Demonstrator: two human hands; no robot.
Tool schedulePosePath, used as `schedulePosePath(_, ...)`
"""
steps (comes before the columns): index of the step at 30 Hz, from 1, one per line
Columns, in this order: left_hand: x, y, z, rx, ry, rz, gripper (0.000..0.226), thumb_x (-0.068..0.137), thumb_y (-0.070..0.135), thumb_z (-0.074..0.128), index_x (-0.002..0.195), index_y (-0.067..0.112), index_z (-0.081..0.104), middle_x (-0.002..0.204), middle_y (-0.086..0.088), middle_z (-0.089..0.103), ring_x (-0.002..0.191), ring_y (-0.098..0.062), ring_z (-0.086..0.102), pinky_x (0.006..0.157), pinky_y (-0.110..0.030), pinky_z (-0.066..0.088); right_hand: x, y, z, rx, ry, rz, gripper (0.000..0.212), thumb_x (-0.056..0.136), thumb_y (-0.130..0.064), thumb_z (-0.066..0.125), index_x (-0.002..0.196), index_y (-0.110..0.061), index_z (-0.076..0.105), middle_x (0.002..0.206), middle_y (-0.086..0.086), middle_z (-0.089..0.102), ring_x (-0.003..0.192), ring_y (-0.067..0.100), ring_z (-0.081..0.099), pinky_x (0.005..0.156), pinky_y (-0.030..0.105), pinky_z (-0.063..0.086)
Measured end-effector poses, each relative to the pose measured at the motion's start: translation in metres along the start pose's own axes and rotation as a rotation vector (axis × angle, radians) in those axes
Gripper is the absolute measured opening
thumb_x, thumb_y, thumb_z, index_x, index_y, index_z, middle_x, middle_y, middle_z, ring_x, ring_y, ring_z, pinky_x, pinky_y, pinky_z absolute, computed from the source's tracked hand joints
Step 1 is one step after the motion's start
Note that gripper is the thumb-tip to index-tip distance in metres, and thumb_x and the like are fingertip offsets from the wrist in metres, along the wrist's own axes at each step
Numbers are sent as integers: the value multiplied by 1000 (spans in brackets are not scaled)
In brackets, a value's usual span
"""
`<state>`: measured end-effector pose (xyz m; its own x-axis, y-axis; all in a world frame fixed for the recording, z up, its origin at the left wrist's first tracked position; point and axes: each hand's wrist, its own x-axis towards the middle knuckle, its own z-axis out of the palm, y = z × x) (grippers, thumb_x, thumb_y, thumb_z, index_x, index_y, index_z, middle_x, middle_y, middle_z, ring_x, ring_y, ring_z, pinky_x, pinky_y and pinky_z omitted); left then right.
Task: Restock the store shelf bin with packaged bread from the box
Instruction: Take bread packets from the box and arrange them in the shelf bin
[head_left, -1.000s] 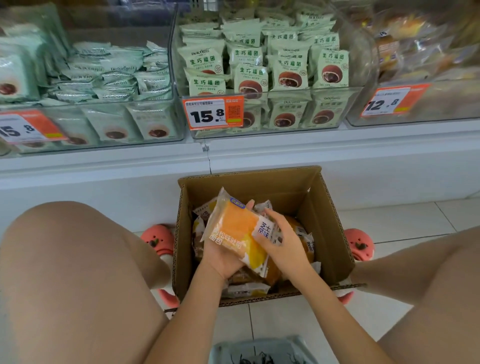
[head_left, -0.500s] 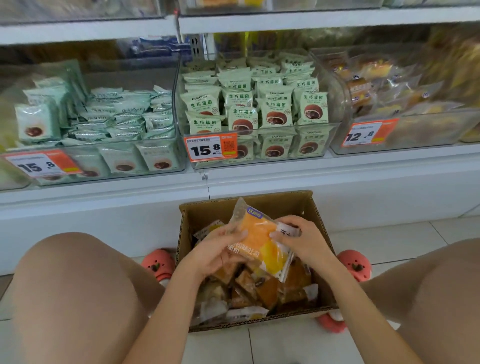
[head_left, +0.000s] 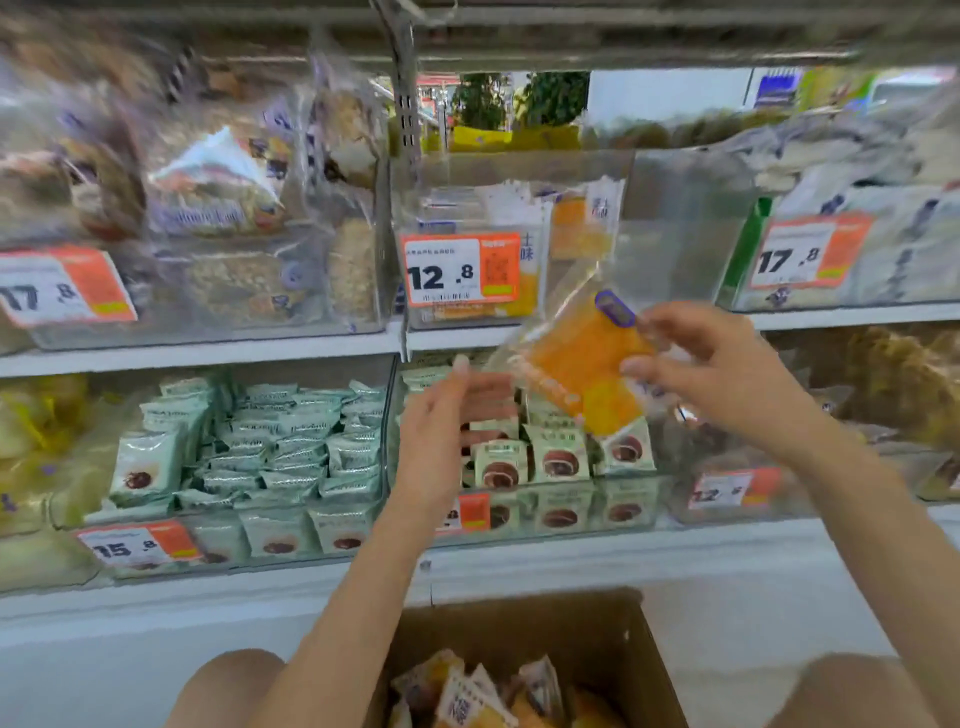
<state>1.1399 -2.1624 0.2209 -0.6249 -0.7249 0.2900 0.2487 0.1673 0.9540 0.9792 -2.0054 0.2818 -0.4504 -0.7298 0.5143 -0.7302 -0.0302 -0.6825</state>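
Up in front of the shelving, the right hand (head_left: 727, 374) pinches a packaged bread (head_left: 582, 369) by its right edge, thumb below and fingers (head_left: 670, 325) curled over the top near the purple oval label; the pack is tilted, its orange and yellow bread showing through clear wrap, and it hangs in the air just below and in front of the clear shelf bin (head_left: 675, 208) that carries the 12.8 price tag (head_left: 462, 270); the left hand (head_left: 441, 431) is raised beside the pack's lower left corner, palm turned inward, fingers straight and loosely together, and whether its fingertips touch the wrapper I cannot tell through the blur; inside that bin a few packs of the same kind (head_left: 582, 223) stand upright toward the left half, while the right half shows bare plastic; on the shelf below, behind both hands, a bin of pale green packs with a dark round cake pictured (head_left: 561, 457) sits beside another bin of similar green packs (head_left: 280, 447) to the left, tagged 15.8; to the upper left a bin of larger bagged loaves (head_left: 218, 208) bears a 17.8 tag, and a second 17.8 tag (head_left: 810, 254) marks the bin at upper right; at the bottom, the cardboard box (head_left: 649, 644) stands open on the floor between the person's knees, with more packaged breads (head_left: 478, 691) heaped inside.
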Motion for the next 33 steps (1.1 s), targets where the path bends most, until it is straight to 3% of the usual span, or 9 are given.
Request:
schedulePosePath(4,54,36,26,709,273,816,34,93,33,43,89,12,70,82,0,69,75,-19,62,65,-25,45,85,-32,-53,-172,261,-288,27,73,-31,76,94,-31,59,75,-29,57,72,-12,49,71,10,38)
schedulePosePath(7,109,47,45,1003,236,1109,32,89,21,46,104,3,68,110,-10,68,105,-28,60,96,-37,42,142,-38,-76,-423,318,-263,35,72,-41,74,101,-23,65,85,-13,62,82,5,56,77,29,44)
schedulePosePath(9,137,41,48,1190,287,1061,38,89,23,45,117,5,65,123,-10,63,121,-29,54,108,-42,33,173,-31,-81,-634,286,-175,40,74,-44,73,107,-24,63,104,3,66,101,23,58,87,39,44)
schedulePosePath(13,158,22,44,1321,361,1116,44,91,24,39,120,2,64,119,-12,65,118,-29,57,109,-39,31,227,2,-68,-1084,-3,28,44,81,-48,66,120,-28,57,127,3,58,120,30,49,98,45,33)
schedulePosePath(18,159,19,46,1290,422,1179,46,91,24,36,120,3,64,117,-11,66,117,-27,58,107,-38,34,274,60,-36,-1003,-309,128,41,82,-38,70,119,-21,59,128,5,56,115,26,51,91,34,39)
schedulePosePath(22,162,15,46,1295,478,1216,45,92,24,37,123,4,62,123,-11,64,120,-26,57,108,-38,34,293,83,-20,-846,-329,98,27,81,-30,73,100,-21,56,113,4,57,99,20,51,80,28,38)
schedulePosePath(24,162,15,47,1296,488,1214,45,91,24,39,123,4,63,124,-10,64,120,-26,57,108,-38,34,295,85,-18,-844,-301,65,32,78,-27,76,95,-21,49,102,1,54,95,21,51,75,29,39)
schedulePosePath(29,162,15,47,1294,491,1219,43,89,25,43,122,5,63,124,-9,64,120,-25,57,107,-37,35,295,91,-16,-856,-250,18,36,76,-25,77,93,-19,46,97,1,55,93,23,52,74,31,40)
schedulePosePath(33,162,16,47,1304,479,1211,44,90,25,41,121,5,64,123,-9,64,119,-25,57,106,-38,37,291,86,-15,-1012,-222,-8,39,77,-40,74,100,-19,50,96,1,51,97,25,53,72,35,43)
